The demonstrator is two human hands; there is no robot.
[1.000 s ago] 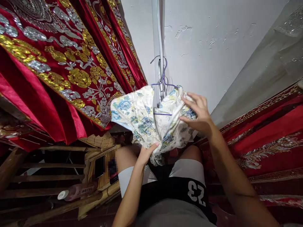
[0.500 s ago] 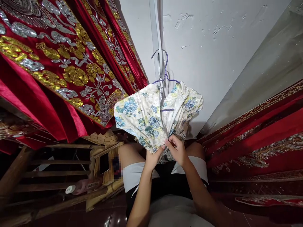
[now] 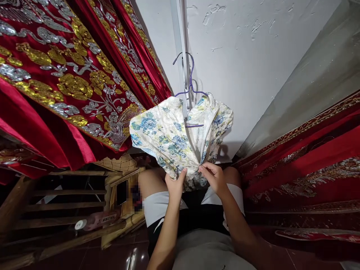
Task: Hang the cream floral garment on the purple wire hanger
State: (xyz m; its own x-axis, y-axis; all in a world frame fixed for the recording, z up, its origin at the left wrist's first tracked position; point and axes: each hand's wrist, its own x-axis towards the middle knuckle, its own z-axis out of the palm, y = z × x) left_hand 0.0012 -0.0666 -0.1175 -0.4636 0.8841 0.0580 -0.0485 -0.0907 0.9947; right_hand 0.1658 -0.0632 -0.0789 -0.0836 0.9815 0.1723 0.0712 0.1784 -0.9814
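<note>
A cream blouse (image 3: pixel 171 131) with blue and yellow flowers hangs on a purple wire hanger (image 3: pixel 191 77), its V-neck front facing me. My left hand (image 3: pixel 176 182) grips the blouse's lower left part, the thumb on top and the other fingers hidden behind the cloth. My right hand (image 3: pixel 212 176) pinches the cloth at the bottom point of the neckline, thumb and forefinger together. The lower part of the blouse droops between my thighs.
Red garments with gold and silver sequins (image 3: pixel 75 86) hang at the left, and more red beaded cloth (image 3: pixel 317 161) at the right. A bamboo rack (image 3: pixel 70 208) with a pink bottle (image 3: pixel 95 220) stands at lower left. Behind the blouse is a white wall (image 3: pixel 239 71).
My left hand has shifted left along the cloth, away from my right hand, which keeps its pinch at the neckline. The whole view has shifted slightly, with the blouse now further left.
</note>
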